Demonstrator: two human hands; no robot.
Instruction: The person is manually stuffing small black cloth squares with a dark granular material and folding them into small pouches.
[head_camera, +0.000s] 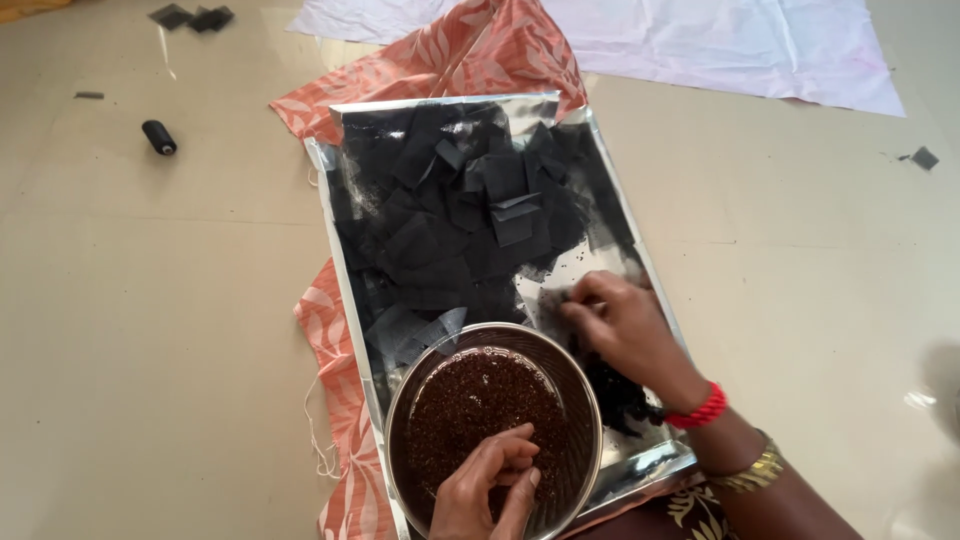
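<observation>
A round steel bowl full of small dark brown seeds sits at the near end of a shiny metal tray. My left hand is in the bowl, its fingertips pinched together over the seeds. My right hand rests on the tray just right of the bowl, fingers pressing a small black fabric square. A heap of black fabric squares covers the tray's far half. Red and gold bangles circle my right wrist.
An orange leaf-patterned cloth lies under the tray on a beige tiled floor. A white sheet lies at the far edge. A black thread spool sits at the far left, with loose black scraps beyond it.
</observation>
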